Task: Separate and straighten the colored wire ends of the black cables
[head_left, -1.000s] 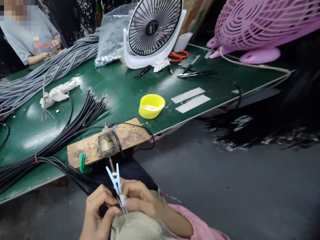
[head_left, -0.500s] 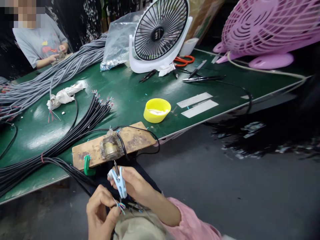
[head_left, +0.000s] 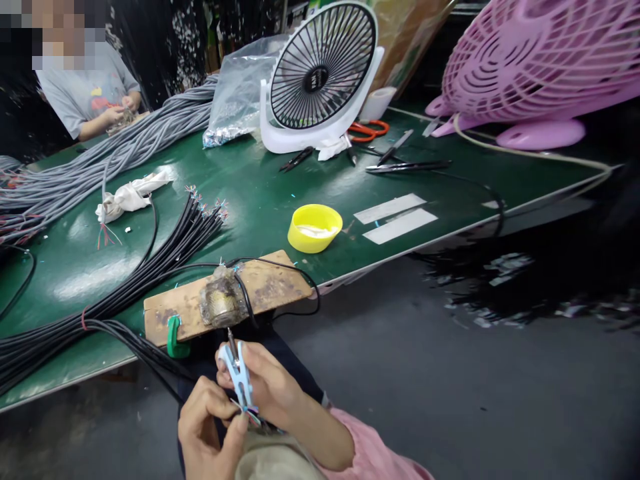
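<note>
My left hand [head_left: 213, 423] is closed, pinching the end of a dark cable whose fine coloured wires [head_left: 251, 415] fan out from the fingertips. My right hand [head_left: 267, 377] grips a light blue clip [head_left: 240, 377] shaped like a clothes peg. A dark pointed metal piece [head_left: 233, 343] shows between the clip's upper arms, its tip toward the board; whether it belongs to the clip I cannot tell. The clip's lower end meets the coloured wires. Just beyond both hands is a wooden board [head_left: 273, 283] carrying a grimy, resin-like block [head_left: 223, 300], with a green clamp [head_left: 175, 337] at its left.
Bundled black cables [head_left: 150, 280] and grey cables [head_left: 150, 127] cover the left of the green table [head_left: 260, 207]. A yellow dish [head_left: 316, 240], white strips [head_left: 400, 227], orange-handled scissors [head_left: 369, 131], a white fan [head_left: 320, 80] and a pink fan [head_left: 525, 73] stand farther off. A person [head_left: 90, 93] sits across.
My left hand has moved slightly up and right, bringing the coloured wires to the lower end of the clip. The right hand keeps hold of the clip. The view has tilted a little.
</note>
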A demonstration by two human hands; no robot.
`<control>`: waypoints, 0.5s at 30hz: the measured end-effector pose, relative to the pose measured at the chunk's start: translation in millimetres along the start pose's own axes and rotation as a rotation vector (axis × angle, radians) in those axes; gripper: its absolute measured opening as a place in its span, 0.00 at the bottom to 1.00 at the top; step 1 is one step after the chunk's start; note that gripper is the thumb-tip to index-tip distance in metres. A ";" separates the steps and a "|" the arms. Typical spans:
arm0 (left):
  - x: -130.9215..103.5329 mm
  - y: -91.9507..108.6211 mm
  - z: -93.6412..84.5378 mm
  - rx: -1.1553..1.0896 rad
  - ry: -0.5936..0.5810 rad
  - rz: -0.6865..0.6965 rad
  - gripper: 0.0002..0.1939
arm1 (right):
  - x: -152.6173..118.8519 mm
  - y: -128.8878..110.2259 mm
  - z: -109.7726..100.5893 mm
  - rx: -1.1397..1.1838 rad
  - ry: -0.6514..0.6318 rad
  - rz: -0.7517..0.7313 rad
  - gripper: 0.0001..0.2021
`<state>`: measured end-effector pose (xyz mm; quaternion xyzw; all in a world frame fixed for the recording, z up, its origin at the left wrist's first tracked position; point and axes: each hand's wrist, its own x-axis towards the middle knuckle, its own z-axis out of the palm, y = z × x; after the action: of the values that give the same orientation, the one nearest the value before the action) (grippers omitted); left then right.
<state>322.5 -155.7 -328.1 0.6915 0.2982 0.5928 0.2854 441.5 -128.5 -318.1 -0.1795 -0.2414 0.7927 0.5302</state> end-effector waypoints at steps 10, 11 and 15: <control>-5.0 -6.4 -3.4 0.010 -0.051 0.000 0.11 | 4.1 6.8 -7.6 -0.057 0.061 -0.059 0.30; -4.1 -5.9 -2.8 0.009 -0.041 0.005 0.12 | 4.6 7.2 -8.4 -0.054 0.068 -0.067 0.31; -2.4 -4.8 -2.0 -0.003 -0.046 0.011 0.12 | 3.8 6.9 -14.0 -0.060 0.138 -0.057 0.30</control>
<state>319.9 -154.3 -333.0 0.7061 0.2867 0.5790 0.2898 442.5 -124.5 -333.6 -0.2424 -0.2328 0.7554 0.5625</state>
